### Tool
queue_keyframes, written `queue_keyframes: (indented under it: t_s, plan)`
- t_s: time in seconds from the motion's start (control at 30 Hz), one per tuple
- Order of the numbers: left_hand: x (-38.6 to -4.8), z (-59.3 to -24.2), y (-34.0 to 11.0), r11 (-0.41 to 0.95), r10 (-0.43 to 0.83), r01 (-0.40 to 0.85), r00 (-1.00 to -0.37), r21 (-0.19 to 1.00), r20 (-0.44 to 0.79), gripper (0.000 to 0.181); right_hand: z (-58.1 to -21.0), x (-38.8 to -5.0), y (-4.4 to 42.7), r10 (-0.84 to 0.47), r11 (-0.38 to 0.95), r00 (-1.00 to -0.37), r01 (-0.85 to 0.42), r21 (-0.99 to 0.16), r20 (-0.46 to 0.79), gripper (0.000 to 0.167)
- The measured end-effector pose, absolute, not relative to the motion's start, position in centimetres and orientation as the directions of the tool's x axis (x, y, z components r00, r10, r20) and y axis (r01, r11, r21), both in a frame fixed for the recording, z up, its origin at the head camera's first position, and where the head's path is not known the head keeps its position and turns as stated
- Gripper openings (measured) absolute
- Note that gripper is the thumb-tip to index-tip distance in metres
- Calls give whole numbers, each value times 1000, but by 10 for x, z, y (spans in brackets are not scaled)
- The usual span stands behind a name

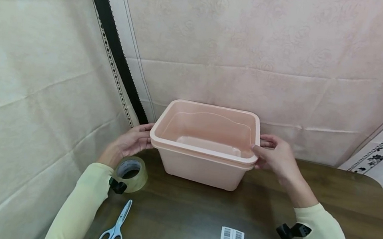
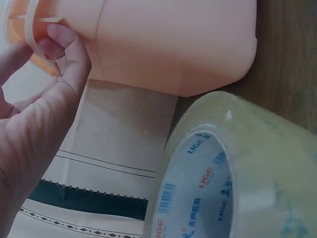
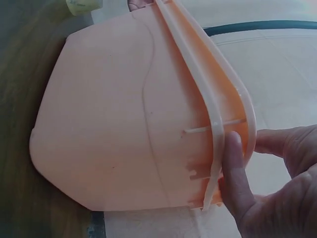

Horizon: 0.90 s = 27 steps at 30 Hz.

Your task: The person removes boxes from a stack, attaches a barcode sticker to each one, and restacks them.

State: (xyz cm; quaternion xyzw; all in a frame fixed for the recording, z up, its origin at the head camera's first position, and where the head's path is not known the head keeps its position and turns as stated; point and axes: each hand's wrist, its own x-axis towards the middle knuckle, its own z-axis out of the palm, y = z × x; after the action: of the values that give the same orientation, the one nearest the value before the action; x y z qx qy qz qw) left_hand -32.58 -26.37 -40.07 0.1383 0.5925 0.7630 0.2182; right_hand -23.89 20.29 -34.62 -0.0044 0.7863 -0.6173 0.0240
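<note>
A pink plastic bin [image 1: 199, 167], with what looks like a double rim, stands upright at the back of the table. My left hand [image 1: 133, 141] grips its left end; in the left wrist view the fingers [image 2: 64, 37] curl under the rim. At the opposite end my right hand [image 1: 279, 157] holds the rim, and the right wrist view shows fingers [image 3: 235, 168] against the rim's underside. A roll of clear tape [image 1: 139, 175] stands beside my left wrist, large in the left wrist view [image 2: 267, 163].
Light blue scissors [image 1: 117, 225] lie at the front left of the wooden table [image 1: 178, 218]. A white barcode label [image 1: 232, 238] lies near the front middle. Pale patterned cloth [image 1: 259, 43] hangs behind and at the left.
</note>
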Motion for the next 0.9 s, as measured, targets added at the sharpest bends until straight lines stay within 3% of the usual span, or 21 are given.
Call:
queue_keyframes:
  t_s: [0.3,0.9]
  plan:
    - [-323,-395,-264,-132,504,-113,-863,985,-31,55,-343,-244,197,-91,259,-993,44,-965,-70,80]
    - [-319,-386,-267,-30,534,-50,-845,998,-27,55,-344,-255,194,-74,79,-990,110,-991,-116,78]
